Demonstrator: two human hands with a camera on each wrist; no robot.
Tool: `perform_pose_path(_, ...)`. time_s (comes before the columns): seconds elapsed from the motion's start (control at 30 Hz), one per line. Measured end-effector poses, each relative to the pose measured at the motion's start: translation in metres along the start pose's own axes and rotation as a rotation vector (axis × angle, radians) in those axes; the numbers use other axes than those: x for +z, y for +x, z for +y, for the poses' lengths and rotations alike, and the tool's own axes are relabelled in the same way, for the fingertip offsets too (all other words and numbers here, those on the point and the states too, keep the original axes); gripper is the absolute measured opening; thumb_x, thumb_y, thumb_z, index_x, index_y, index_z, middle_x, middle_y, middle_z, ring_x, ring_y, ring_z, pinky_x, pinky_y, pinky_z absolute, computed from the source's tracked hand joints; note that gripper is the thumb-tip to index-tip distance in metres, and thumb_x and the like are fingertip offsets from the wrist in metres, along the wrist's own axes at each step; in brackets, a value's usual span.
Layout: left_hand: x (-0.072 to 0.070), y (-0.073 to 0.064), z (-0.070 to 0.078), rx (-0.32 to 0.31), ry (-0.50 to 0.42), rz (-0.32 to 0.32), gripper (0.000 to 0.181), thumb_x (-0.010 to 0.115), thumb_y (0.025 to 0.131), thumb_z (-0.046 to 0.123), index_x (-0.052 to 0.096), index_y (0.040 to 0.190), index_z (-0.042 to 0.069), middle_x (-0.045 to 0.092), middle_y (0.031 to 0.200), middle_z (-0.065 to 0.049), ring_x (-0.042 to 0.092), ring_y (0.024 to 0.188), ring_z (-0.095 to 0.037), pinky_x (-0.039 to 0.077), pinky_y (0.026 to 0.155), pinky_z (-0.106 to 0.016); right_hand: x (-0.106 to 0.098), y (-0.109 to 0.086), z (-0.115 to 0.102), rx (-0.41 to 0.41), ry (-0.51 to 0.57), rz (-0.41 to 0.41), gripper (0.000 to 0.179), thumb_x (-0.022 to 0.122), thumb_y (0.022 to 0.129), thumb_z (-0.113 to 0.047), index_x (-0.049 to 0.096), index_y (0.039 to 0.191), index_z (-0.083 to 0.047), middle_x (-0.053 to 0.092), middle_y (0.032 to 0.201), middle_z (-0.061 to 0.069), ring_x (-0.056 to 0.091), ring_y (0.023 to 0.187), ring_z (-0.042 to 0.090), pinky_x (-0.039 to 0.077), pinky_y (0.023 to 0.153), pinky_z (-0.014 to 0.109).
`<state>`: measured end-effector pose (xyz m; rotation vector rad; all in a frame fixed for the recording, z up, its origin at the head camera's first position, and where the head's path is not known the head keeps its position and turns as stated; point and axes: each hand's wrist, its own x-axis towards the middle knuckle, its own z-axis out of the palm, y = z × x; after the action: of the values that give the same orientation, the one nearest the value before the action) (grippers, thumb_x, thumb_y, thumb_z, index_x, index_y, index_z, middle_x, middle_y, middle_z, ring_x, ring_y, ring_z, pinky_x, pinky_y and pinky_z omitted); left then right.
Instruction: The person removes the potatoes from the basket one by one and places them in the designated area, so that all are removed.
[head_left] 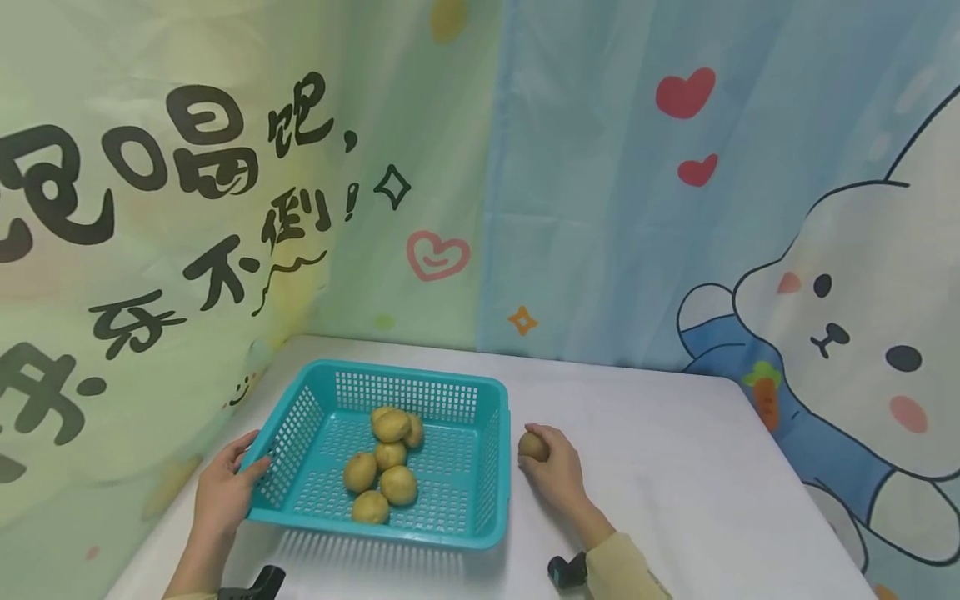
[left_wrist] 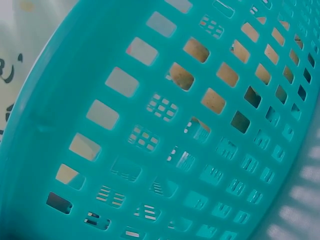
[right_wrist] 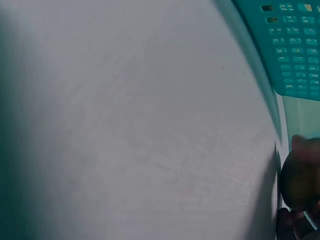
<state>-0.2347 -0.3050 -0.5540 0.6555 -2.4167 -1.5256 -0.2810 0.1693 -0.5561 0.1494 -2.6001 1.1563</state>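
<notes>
A turquoise plastic basket (head_left: 491, 467) with perforated walls and base stands in front of me, and several yellowish potatoes (head_left: 399, 485) lie loosely inside it. My left hand (head_left: 225, 483) grips the basket's left rim, its thumb over the edge. In the left wrist view the basket wall (left_wrist: 125, 125) fills most of the picture, and potatoes show through its holes. Just right of the basket, my right hand (head_left: 557, 471) holds a single potato (head_left: 533, 447) between thumb and fingers. The right wrist view catches that potato (right_wrist: 299, 182) at its right edge, partly covered by fingers.
A white tabletop (head_left: 660, 467) extends to the right of the basket. Behind the table hangs a printed curtain (head_left: 585, 208) with a cartoon rabbit, hearts and lettering. Dark wrist-worn devices (head_left: 567, 571) show near both wrists.
</notes>
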Motion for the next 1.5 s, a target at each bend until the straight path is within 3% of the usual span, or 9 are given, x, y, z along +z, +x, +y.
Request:
perform_pose_path(0.23,0.006,0.005,-0.012,0.029,0.030,0.027,0.056,0.057,0.097,0.025,0.040,0.150,0.018,0.056,0.137,-0.018,0.063,0.108,-0.032,0.054,0.063,-0.028,-0.005,0.002,0.000,0.020,0.001,-0.019,0.054,0.079,0.081,-0.017,0.060,0.131,-0.008,0.060,0.127,0.016,0.057,0.115,0.034,0.049,0.090,0.049)
perform_pose_path(0.57,-0.003,-0.004,0.003,0.006,0.043,-0.008,0.057,0.057,0.097,0.023,0.038,0.150,0.012,0.054,0.137,-0.022,0.064,0.103,-0.030,0.051,0.060,-0.022,-0.005,-0.003,-0.003,0.119,0.020,-0.068,0.064,0.079,0.080,-0.019,0.051,0.136,-0.002,0.052,0.136,0.021,0.050,0.125,0.039,0.045,0.098,0.052)
perform_pose_path(0.87,0.004,0.003,-0.011,0.011,0.019,0.019,0.056,0.058,0.097,0.026,0.041,0.149,0.017,0.056,0.136,-0.017,0.063,0.106,-0.029,0.054,0.064,-0.028,-0.012,-0.010,0.000,0.166,0.063,-0.085,0.066,0.078,0.082,-0.018,0.048,0.139,-0.002,0.048,0.139,0.020,0.048,0.128,0.037,0.049,0.095,0.043)
perform_pose_path(1.03,0.004,0.004,-0.010,0.014,0.030,0.023,0.056,0.058,0.097,0.027,0.041,0.149,0.019,0.056,0.136,-0.017,0.062,0.109,-0.030,0.053,0.066,-0.029,-0.021,-0.015,-0.004,0.173,0.081,-0.081,0.066,0.077,0.083,-0.020,0.047,0.139,-0.001,0.047,0.140,0.021,0.049,0.126,0.039,0.050,0.094,0.044)
perform_pose_path(1.27,0.003,0.004,-0.008,0.036,0.030,0.015,0.056,0.057,0.098,0.025,0.039,0.150,0.018,0.056,0.136,-0.017,0.062,0.109,-0.032,0.056,0.070,-0.036,-0.040,-0.015,-0.023,0.213,0.156,-0.025,0.058,0.072,0.088,-0.024,0.050,0.137,-0.005,0.050,0.140,0.017,0.048,0.124,0.038,0.046,0.095,0.052)
perform_pose_path(1.5,0.004,0.002,-0.008,0.039,0.051,0.017,0.056,0.057,0.098,0.022,0.039,0.150,0.017,0.056,0.136,-0.018,0.061,0.112,-0.034,0.055,0.078,-0.045,-0.048,-0.015,-0.065,0.193,0.357,0.023,0.043,0.066,0.091,-0.015,0.055,0.131,-0.005,0.056,0.134,0.015,0.054,0.116,0.033,0.049,0.089,0.037)
